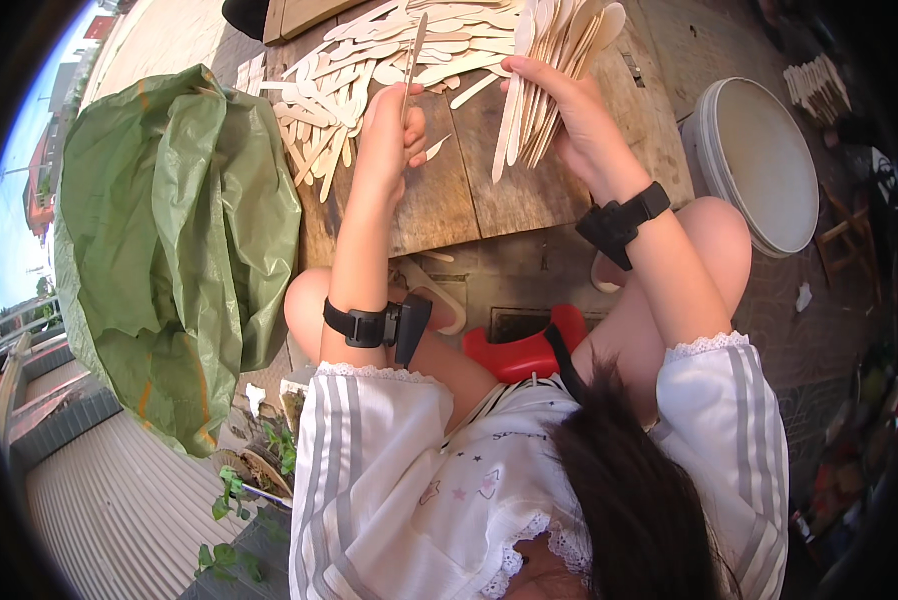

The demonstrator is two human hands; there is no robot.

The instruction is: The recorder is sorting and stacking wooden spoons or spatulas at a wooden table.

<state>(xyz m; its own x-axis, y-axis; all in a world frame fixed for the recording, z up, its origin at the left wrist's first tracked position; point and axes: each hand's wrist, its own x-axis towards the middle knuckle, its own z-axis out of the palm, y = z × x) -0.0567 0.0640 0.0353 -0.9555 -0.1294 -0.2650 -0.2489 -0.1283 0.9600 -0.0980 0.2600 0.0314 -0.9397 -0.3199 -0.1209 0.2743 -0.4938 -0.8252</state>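
Nearest, between the knees, a red plastic seat [529, 352] is being partly hidden by the body. Beyond it, one thin wooden piece [416, 52] is being held by the left hand [389, 132], its tip pointing away from the body; the fingers are being curled together and clamped on its lower end. A bundle of wooden utensils [531, 105] is being gripped by the right hand [587, 118] above the wooden table [439, 205]; the thumb is being pressed across the near side, while the spread of the fingers behind cannot be told. Utensils seem to be being gathered and aligned at this step; by that judgement, a slight easing of the right thumb is being called for, with the bundle kept from slipping. Farthest, a loose pile of similar utensils [354, 85] is being supported by the tabletop.
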